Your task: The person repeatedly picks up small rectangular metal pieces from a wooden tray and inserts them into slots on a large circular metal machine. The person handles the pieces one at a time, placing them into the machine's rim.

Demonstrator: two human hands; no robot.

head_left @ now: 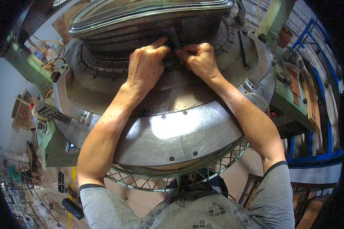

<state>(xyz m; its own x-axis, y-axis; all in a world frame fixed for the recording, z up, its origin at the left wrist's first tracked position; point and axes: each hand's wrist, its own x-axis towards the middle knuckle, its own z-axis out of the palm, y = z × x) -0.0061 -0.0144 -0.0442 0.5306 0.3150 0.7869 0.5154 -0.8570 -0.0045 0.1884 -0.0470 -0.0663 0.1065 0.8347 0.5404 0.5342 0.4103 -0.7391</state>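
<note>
The narrow, dark, flat-looking strip (174,36) stands slightly tilted at 12 o'clock from the person, against the near wall of a dark, banded, drum-shaped body (118,44). By appearance I judge the strip light and thin, probably stiff enough to keep its line, perhaps slippery if oiled; material unconfirmed. Advised hold: a fingertip pinch at its lower end, without bending it. The bare left hand (146,65) sits at 7 o'clock from the strip, knuckles up, a finger extended toward the drum-shaped body. The bare right hand (202,61) sits at 4 o'clock, fingertips gathered near the strip's foot. Each grip looks narrow; I cannot tell what, if anything, is held. The 2 forearms reach over a polished, curved metal plate (153,141).
</note>
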